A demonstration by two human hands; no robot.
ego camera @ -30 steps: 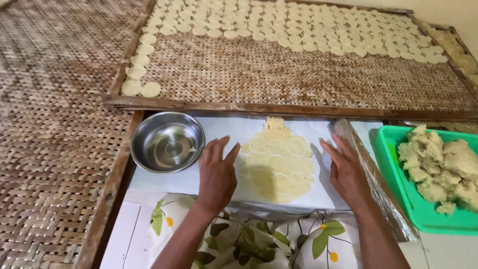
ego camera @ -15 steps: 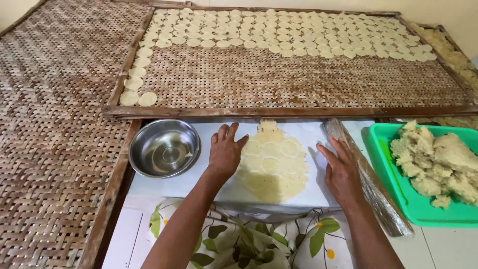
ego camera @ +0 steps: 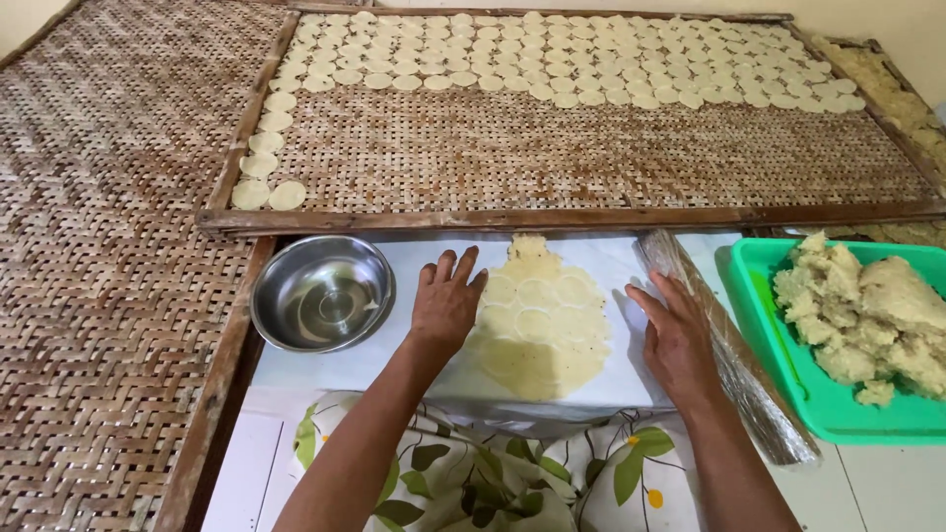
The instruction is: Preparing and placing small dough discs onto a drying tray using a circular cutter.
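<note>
Both hands are laid open and flat: left hand (ego camera: 445, 300) touching the dough sheet (ego camera: 540, 320), right hand (ego camera: 678, 340) just beside it; its long axis is pointed away.

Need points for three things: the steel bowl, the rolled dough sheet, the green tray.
steel bowl (ego camera: 323, 294), head view, on the shiny inner bottom.
rolled dough sheet (ego camera: 537, 340), head view, on its flat middle between the hands.
green tray (ego camera: 759, 305), head view, on the bare left part beside the dough lumps.

Head-worn view, looking steeply down — close over white board (ego camera: 414, 366), woven tray (ego camera: 591, 148) beyond
</note>
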